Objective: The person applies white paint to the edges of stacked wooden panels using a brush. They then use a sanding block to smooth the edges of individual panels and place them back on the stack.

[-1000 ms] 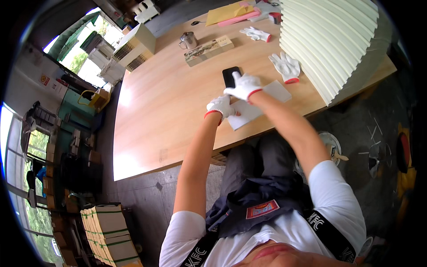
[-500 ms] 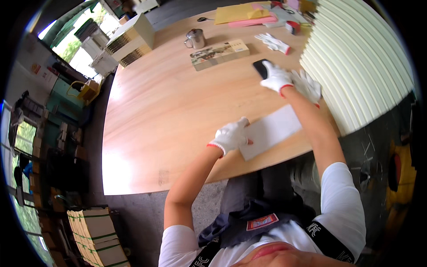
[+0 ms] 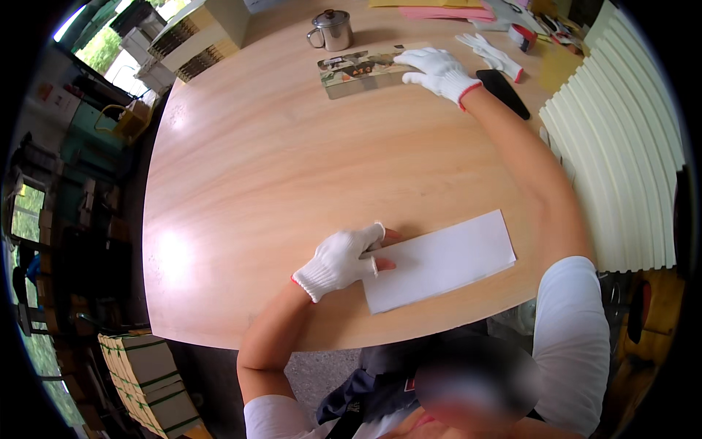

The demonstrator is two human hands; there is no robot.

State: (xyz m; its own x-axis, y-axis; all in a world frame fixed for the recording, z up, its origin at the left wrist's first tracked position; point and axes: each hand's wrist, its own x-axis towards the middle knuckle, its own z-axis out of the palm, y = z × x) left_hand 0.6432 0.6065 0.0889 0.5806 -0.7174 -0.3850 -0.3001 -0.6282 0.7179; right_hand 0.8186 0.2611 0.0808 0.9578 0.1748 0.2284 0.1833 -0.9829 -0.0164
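Note:
A long white sheet of paper (image 3: 442, 257) lies slanted near the table's front edge. At its left end rests my left hand (image 3: 342, 260), in a white knitted glove with bare thumb and forefinger tips. Its thumb lies on the paper, and the forefinger is apart from it by the far edge. My right hand (image 3: 437, 72), gloved in white with a red cuff, reaches far across the table. Its fingers stretch over the right end of a long printed block (image 3: 358, 73), a box or a stack of sheets, hiding that end. I cannot tell whether it touches.
Right of my right hand lies a black phone (image 3: 503, 94), with a loose white glove (image 3: 491, 57) beyond it. A steel lidded mug (image 3: 331, 31) stands behind the printed block. Tall pale stacked strips (image 3: 621, 154) border the right side; a red tape roll (image 3: 522, 36) sits far right.
My right hand has left the phone and moved to the printed block. The phone now lies farther right in view. The view has shifted, and my left hand stays at the paper's left end.

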